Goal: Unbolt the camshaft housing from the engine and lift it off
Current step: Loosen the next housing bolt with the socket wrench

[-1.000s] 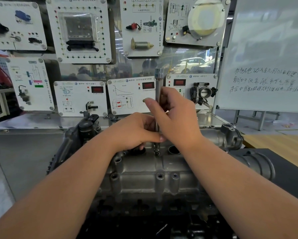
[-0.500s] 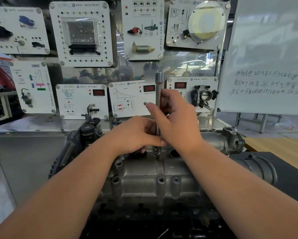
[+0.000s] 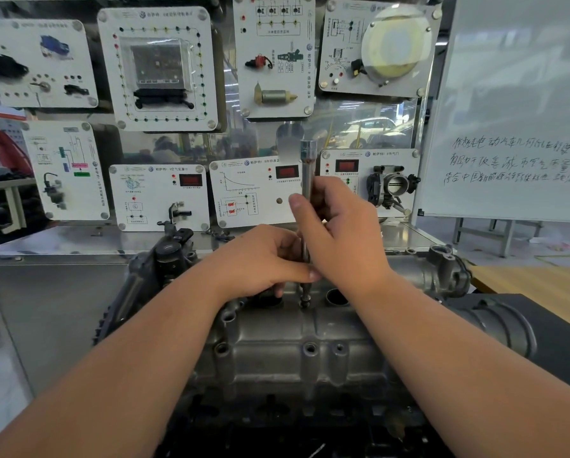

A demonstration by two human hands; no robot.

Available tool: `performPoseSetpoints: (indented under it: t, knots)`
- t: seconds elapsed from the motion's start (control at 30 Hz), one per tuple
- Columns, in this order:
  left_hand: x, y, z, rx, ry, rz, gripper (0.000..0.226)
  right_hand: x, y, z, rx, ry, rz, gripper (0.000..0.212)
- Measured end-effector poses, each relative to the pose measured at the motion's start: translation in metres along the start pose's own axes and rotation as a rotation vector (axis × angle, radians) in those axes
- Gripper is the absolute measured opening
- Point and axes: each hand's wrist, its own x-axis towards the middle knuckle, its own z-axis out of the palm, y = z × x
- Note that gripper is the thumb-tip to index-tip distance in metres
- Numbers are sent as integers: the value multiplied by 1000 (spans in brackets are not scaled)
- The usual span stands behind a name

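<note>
The grey cast camshaft housing [image 3: 293, 345] sits on top of the engine in the lower middle, with several open bolt holes along its near face. A long steel socket extension [image 3: 307, 166] stands upright on a bolt [image 3: 305, 300] near the housing's back edge. My right hand [image 3: 343, 233] grips the bar's shaft about halfway up. Lower down, my left hand [image 3: 260, 262] holds the bar with fingers curled round it, its thumb pointing right. The bar's middle is hidden by both hands.
White training panels [image 3: 158, 67] with mounted engine parts cover the wall behind. A whiteboard [image 3: 514, 110] with handwriting stands at right. A black intake part [image 3: 495, 322] lies right of the housing, and a wooden table [image 3: 541, 285] beyond it.
The view has shifted slightly; both hands stay on the upright bar in nearly the same grip, the right hand's fingers shifting a little on the shaft.
</note>
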Motion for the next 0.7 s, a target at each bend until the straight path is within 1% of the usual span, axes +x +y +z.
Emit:
performPoseSetpoints:
  t: [0.03, 0.1, 0.13, 0.23, 0.3, 0.4, 0.43, 0.53, 0.7]
  knots:
    - [-1, 1, 0, -19, -16, 4, 4, 0, 0, 0, -13, -10, -7, 29]
    - [-1, 0, 0, -32, -35, 20, 13, 1, 0, 0, -14, -35, 2, 35]
    - [-1, 0, 0, -34, -35, 21, 12, 1, 0, -1, -8, -40, 5, 36]
    - [-1, -1, 0, -27, -16, 15, 3, 1, 0, -1, -13, -35, -8, 34]
    - [-1, 0, 0, 26, -3, 15, 7, 1, 0, 0, 22, -33, 5, 21]
    - [0, -1, -1, 52, 4, 7, 20, 0, 1, 1, 24, -5, 23, 21]
    - [0, -1, -1, 38, -3, 9, 20, 0, 1, 1, 14, 1, 14, 20]
    - [-1, 0, 0, -15, -34, 38, 12, 0, 0, -1, -11, -23, 23, 32]
    - [-2, 2, 0, 25, -3, 40, 17, -1, 1, -1, -4, -36, 7, 35]
